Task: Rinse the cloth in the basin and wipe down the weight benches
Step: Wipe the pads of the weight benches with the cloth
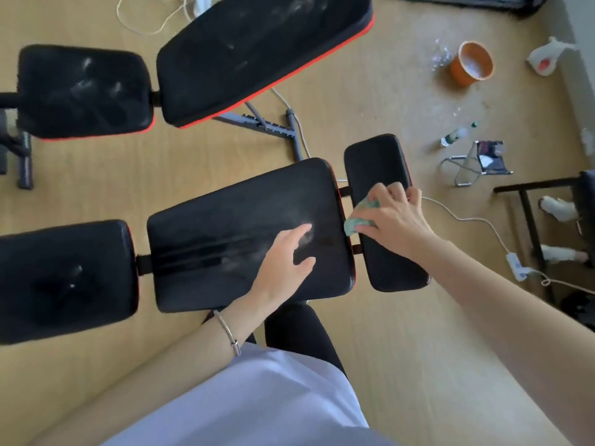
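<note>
Two black weight benches with red trim stand on the wooden floor. The near bench has a dusty middle pad, and my left hand rests open on it with fingers spread. My right hand grips a green cloth and presses it on the bench's small end pad. The far bench lies at the top with pale smears on both of its pads. An orange basin stands on the floor at the upper right, well away from both hands.
A white cable with a power strip runs across the floor right of the end pad. A bottle and a small folding stool lie beyond it. A black frame stands at the right edge.
</note>
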